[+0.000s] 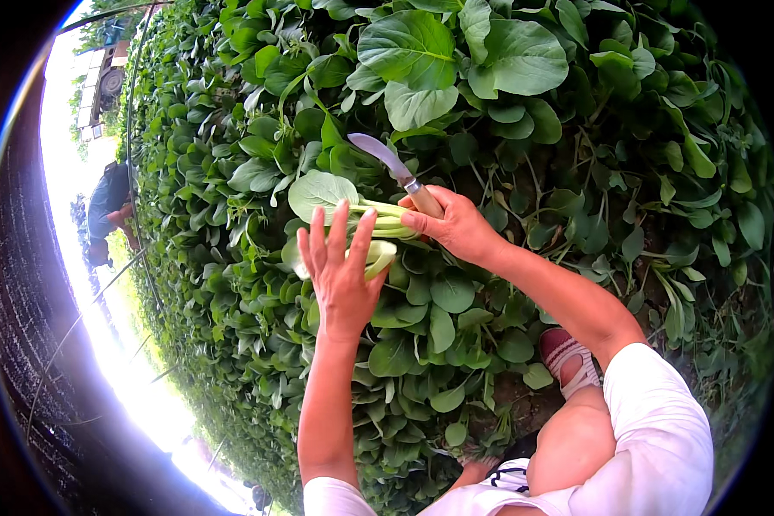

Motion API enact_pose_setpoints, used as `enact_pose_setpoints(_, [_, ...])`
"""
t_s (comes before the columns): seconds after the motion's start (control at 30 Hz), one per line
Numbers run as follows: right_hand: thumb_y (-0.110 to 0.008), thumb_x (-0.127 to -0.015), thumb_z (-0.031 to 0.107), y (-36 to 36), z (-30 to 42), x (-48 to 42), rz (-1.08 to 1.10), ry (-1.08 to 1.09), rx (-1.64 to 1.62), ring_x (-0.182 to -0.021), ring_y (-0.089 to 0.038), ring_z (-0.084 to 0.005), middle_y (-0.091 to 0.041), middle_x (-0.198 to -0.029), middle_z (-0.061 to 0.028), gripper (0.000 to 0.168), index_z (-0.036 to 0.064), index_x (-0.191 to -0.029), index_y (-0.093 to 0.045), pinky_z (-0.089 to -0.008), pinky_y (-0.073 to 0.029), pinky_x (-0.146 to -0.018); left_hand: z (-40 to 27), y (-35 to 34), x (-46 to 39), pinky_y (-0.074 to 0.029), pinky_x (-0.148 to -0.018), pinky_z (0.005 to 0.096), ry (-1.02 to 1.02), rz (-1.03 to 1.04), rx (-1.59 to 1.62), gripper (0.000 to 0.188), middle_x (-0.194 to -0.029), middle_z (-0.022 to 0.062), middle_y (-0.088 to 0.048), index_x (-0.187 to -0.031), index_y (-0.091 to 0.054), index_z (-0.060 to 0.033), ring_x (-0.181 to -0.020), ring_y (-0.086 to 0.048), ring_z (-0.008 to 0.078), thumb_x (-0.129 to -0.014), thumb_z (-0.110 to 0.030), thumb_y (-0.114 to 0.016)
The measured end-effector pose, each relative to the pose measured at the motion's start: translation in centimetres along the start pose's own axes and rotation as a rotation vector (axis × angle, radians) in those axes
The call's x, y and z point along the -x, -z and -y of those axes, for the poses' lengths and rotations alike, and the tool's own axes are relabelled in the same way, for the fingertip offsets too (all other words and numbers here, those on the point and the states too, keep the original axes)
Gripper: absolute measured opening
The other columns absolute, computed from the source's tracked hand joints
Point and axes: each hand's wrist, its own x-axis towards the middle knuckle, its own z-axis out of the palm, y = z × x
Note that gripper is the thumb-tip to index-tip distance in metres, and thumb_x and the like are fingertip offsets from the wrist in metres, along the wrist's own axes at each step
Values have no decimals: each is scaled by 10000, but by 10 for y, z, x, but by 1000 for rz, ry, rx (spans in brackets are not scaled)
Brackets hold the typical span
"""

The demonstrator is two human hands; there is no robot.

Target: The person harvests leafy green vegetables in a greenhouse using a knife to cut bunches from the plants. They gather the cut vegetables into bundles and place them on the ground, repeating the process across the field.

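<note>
My right hand [448,222] is closed around the wooden handle of a small curved knife [387,157], its blade pointing up and left. The same hand grips the pale stalks of a leafy green [390,222], which looks like bok choy. A broad leaf of it extends left, over the crop. Just left of the right hand, my left hand [342,277] is raised with its fingers spread and its back to the camera. A bent pale stalk [380,258] lies against its thumb and index finger. The palm is hidden, so whether it grips the stalk cannot be told.
Dense leafy greens [451,290] surround both hands, with large leaves [409,48] above. Thin hoops [131,122] arch at the left, beyond which a person [108,213] bends over. A vehicle [97,84] stands at the upper left. My shoe [567,361] rests among the plants.
</note>
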Motion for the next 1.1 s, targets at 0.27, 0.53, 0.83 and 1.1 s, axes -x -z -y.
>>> enact_pose_setpoints(0.27, [-626, -859, 373, 32, -21, 5, -216, 61, 633, -756, -567, -361, -575, -818, -172, 395, -4, -832, -511, -436, -443, -662, 34, -43, -77, -475, -803, 397, -52, 424, 116, 525, -961, 121, -566, -1203, -545, -116, -919, -571, 322, -688, -137, -646])
enact_pose_setpoints(0.53, [-466, -932, 340, 31, -65, -36, -75, 99, 931, -770, -608, -403, -632, -815, -193, 365, 33, -1129, -449, -500, -472, -647, 82, -77, -59, -455, -888, 389, 709, 509, 236, 690, -1086, 229, -625, -1326, -449, -64, -1005, -604, 350, -695, -292, -612])
enact_pose_setpoints(0.83, [-462, -927, 297, 12, -93, -86, 35, 76, 743, -894, -600, -424, -636, -966, -224, 384, 45, -1216, -473, -498, -477, -768, 78, -90, -26, -466, -849, 395, 791, 344, 434, 504, -1040, 218, -632, -1174, -519, -24, -960, -615, 358, -737, -260, -598])
enact_pose_setpoints(1.1, [-493, -899, 324, 11, -95, -105, 112, -57, 717, -966, -570, -433, -611, -1035, -243, 382, 13, -1110, -560, -485, -458, -835, 81, -109, -2, -475, -711, 301, 813, 215, 595, 430, -877, 110, -634, -1108, -559, -1, -752, -601, 179, -746, -218, -645])
